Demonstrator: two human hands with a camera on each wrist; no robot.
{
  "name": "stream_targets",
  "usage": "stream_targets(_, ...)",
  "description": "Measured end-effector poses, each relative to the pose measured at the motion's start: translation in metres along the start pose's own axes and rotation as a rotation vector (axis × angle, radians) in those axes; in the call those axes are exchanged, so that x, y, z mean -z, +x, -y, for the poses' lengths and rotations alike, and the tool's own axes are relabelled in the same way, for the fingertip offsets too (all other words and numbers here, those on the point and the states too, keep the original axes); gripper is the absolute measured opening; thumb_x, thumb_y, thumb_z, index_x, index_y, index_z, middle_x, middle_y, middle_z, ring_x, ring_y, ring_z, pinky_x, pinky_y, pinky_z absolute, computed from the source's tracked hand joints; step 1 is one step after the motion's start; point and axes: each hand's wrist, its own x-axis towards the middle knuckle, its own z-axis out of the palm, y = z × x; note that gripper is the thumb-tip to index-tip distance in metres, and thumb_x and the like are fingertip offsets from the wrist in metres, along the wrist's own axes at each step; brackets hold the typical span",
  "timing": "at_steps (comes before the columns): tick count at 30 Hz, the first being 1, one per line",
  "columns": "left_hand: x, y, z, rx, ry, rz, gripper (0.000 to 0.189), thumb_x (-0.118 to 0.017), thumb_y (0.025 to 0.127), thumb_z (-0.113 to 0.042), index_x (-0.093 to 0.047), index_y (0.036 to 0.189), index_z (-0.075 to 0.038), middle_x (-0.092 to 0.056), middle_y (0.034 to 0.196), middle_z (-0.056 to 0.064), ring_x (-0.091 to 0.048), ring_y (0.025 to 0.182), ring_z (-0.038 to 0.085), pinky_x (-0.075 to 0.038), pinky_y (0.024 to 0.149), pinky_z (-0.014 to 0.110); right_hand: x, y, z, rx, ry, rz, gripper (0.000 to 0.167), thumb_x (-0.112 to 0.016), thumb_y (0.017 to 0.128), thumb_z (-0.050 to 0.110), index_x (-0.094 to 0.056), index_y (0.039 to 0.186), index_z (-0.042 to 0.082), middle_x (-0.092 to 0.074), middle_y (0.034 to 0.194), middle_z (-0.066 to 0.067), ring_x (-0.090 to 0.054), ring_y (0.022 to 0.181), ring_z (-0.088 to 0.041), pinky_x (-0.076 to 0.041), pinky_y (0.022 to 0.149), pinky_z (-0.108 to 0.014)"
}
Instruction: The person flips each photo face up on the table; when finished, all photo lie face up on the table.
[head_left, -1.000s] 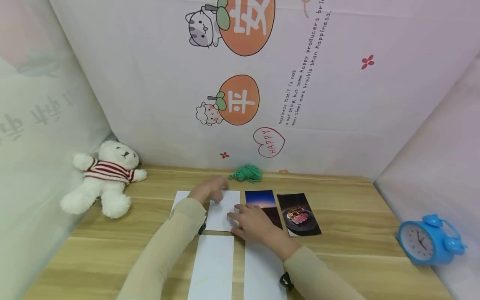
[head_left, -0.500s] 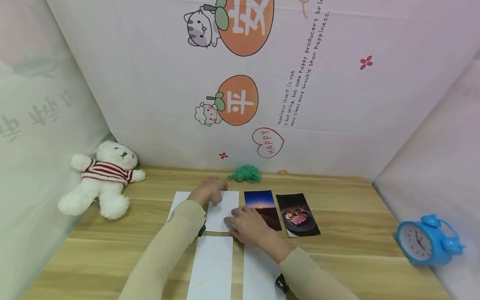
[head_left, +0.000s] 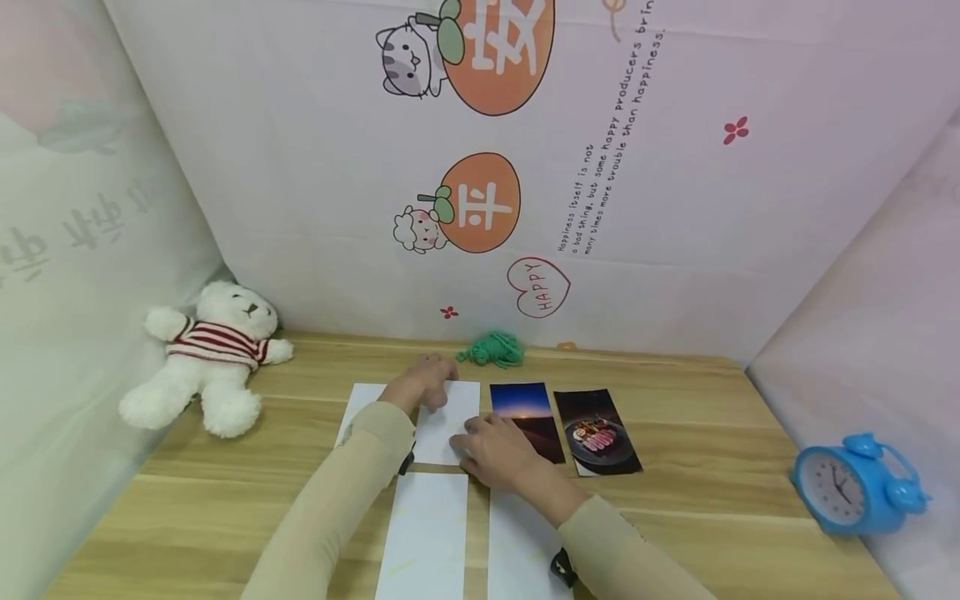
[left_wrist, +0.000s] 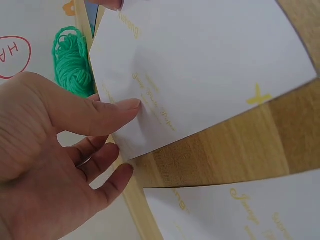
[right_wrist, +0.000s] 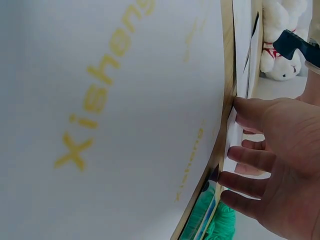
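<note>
A white photo print lies back side up in the row, yellow lettering faint on its back. At its far left corner my left hand pinches it; in the left wrist view the thumb lies over the white back and the index finger is mostly hidden behind the edge. My right hand grips the same print by its near right edge, thumb at the edge in the right wrist view. Beside that hand lies a sunset photo, partly covered, then a food photo.
More white-backed prints lie at near left, near right and far left. Green yarn sits by the back wall. A teddy bear leans at left, and a blue alarm clock stands at right on the wooden table.
The left hand has settled at the print's far edge after a blurred motion. The right hand's fingers have drawn in slightly and shifted a little left onto the print's edge.
</note>
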Motion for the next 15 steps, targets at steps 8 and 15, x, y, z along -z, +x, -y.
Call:
stream_targets(8,-0.002,0.006,0.001,-0.020,-0.047,0.005,0.037,-0.067,0.092,-0.013,-0.064,0.129,-0.007,-0.056,0.139,0.016,-0.048,0.133,0.035,-0.047,0.113,0.054,-0.004,0.000,-0.001,0.010,0.003,-0.007,0.030,-0.071,0.098,0.035,-0.074,0.127,0.027,-0.071,0.134,-0.007,-0.066,0.124,-0.029,-0.054,0.110,-0.046)
stream_targets(15,0.000,0.011,-0.009,-0.026,0.000,-0.034,0.046,-0.060,0.100,-0.042,-0.068,0.120,-0.001,-0.065,0.135,0.019,-0.053,0.132,0.039,-0.045,0.115,0.052,-0.004,0.000,-0.003,0.026,-0.021,-0.031,0.029,-0.070,0.098,0.034,-0.074,0.126,0.026,-0.072,0.133,-0.007,-0.068,0.121,-0.029,-0.055,0.108,-0.045)
